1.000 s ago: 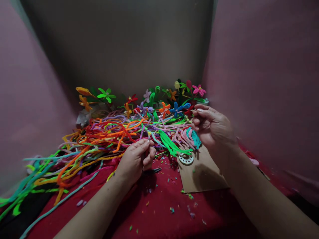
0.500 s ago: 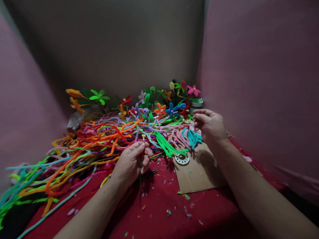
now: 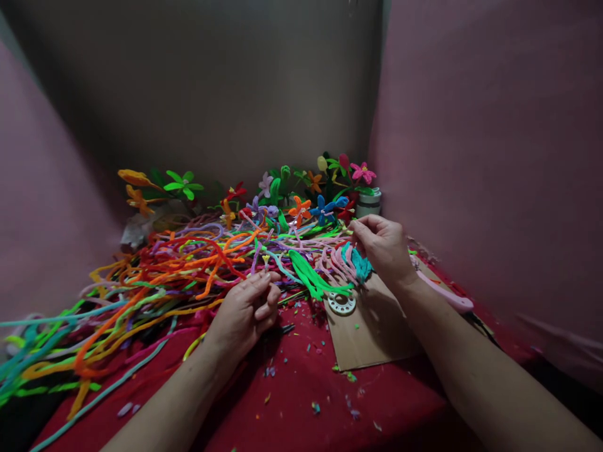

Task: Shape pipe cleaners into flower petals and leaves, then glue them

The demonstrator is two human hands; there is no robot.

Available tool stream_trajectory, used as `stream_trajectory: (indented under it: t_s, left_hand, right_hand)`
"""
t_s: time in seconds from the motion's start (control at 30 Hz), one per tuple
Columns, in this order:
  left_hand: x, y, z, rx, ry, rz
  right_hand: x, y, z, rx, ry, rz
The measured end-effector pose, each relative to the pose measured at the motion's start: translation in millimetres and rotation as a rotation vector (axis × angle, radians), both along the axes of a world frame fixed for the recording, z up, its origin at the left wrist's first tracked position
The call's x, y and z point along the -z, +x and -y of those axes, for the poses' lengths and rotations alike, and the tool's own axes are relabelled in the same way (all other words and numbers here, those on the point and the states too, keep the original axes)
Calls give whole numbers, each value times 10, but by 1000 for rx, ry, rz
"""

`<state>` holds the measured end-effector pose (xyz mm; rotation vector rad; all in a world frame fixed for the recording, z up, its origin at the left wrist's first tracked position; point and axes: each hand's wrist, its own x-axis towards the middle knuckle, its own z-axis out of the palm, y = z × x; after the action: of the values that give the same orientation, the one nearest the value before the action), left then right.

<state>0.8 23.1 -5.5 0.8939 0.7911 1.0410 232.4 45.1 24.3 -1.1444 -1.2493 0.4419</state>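
Note:
My left hand (image 3: 244,312) is closed, with thumb and forefinger pinching a thin stem topped by small pale-yellow stamens (image 3: 266,260). Most of that stem is hidden behind the fingers. To the right, my right hand (image 3: 384,250) is raised with its fingertips pressed together; whatever they hold is too fine to make out. Just beside and below it lie teal petals (image 3: 362,266) and pink curved petals (image 3: 335,263). Between the two hands rests a bundle of bright green pipe-cleaner leaves (image 3: 305,274). A white ring with holes (image 3: 342,304) lies on the cardboard (image 3: 372,339).
A tangle of colourful pipe cleaners (image 3: 155,295) spreads over the left of the red cloth (image 3: 282,402). Finished fuzzy flowers (image 3: 325,208) and a white-lidded jar (image 3: 369,202) stand along the back. A pink-handled tool (image 3: 445,292) lies at right. Fuzz scraps dot the cloth.
My right hand has come down slightly and to the left, and the pink-handled tool shows more beyond my wrist. My left hand keeps its pinch on the stamen stem, in nearly the same place.

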Motion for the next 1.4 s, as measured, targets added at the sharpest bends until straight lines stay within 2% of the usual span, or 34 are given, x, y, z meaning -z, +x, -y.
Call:
stream_trajectory:
  t_s: [0.27,0.33,0.53,0.63,0.73,0.87,0.97,1.1,1.2,1.3,1.4]
  left_hand:
    - [28,-9,-20,42,-26,-36]
    - [33,-7,-23,38,-22,-47]
    - [40,-11,-23,28,-16,-18]
    - [50,-16,-22,43,-12,-8]
    - [59,-19,-21,50,-7,2]
    - [52,-13,-25,51,-8,22]
    - [32,3,-9,59,-12,38]
    - [-14,27,56,76,-20,20]
    - [-46,49,109,84,-11,-15]
    - [-58,73,133,89,-9,-27]
    - [-55,89,134,81,-10,-32]
  right_hand:
    - [-55,-26,45,19,20,-66]
    - [-37,-52,30,10,-44,80]
    - [121,-148,-28,-38,-370,902]
    - [200,-161,-55,-32,-456,1071]
    - [234,-163,-73,-47,-477,1096]
    - [205,-173,-75,32,-410,941]
    - [173,-197,-53,49,-275,583]
    - [140,-320,67,-173,-187,92]
    - [110,-491,236,-405,-256,-206]
    - [95,-657,391,-570,-388,-387]
    - [92,-757,476,-613,-447,-442]
